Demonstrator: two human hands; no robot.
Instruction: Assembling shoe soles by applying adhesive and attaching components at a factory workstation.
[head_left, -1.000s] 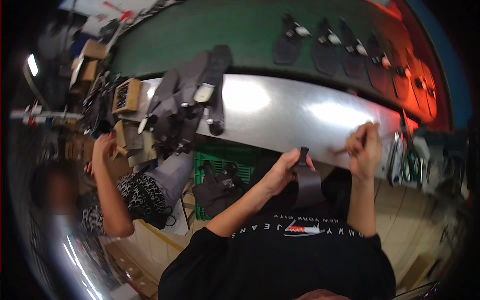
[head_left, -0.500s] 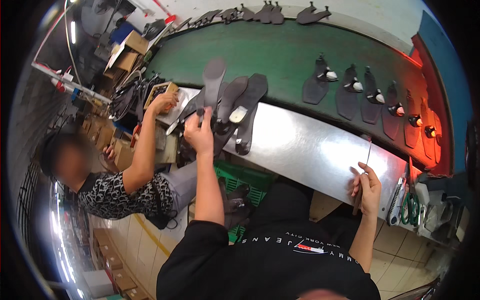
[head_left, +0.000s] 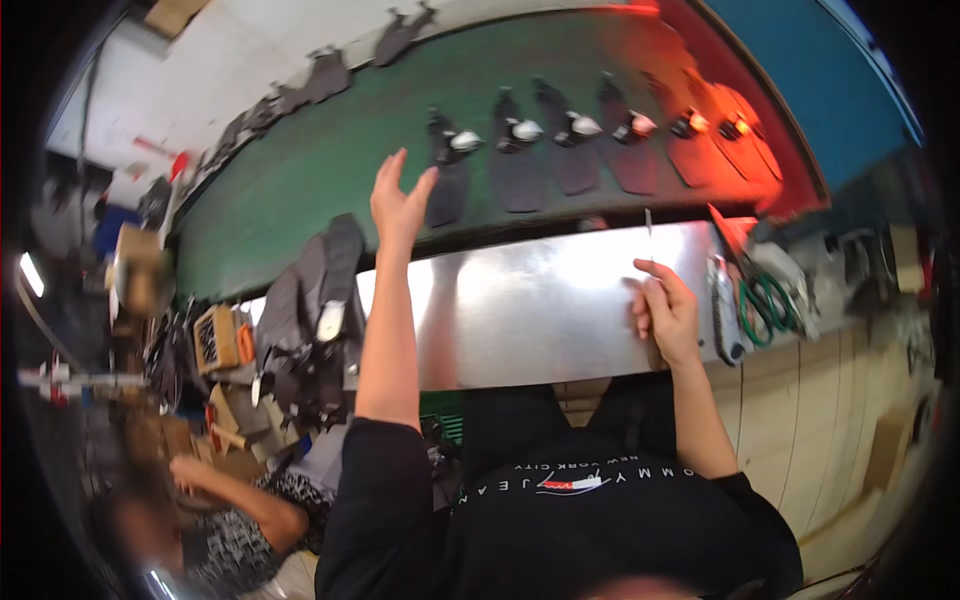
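My left hand is raised over the green belt, thumb and fingers spread and holding nothing. Close to it, on its right, lies a dark sandal sole with a shiny, pale ornament at its narrow end. Similar soles continue in a row to the right, the last ones lit red. Above the metal ledge, my right hand is closed around a slim tool whose thin metal tip points up. Its handle is mostly hidden by the fingers.
Stacked dark soles lie at the ledge's left end, near a wooden box. Green-handled scissors and a cutter sit at its right end. A co-worker is at lower left. More soles line the belt's far edge.
My left hand has left the dark piece it pinched at the sole stack, opened, and moved over the belt. The view has turned right. My right hand still grips the slim tool.
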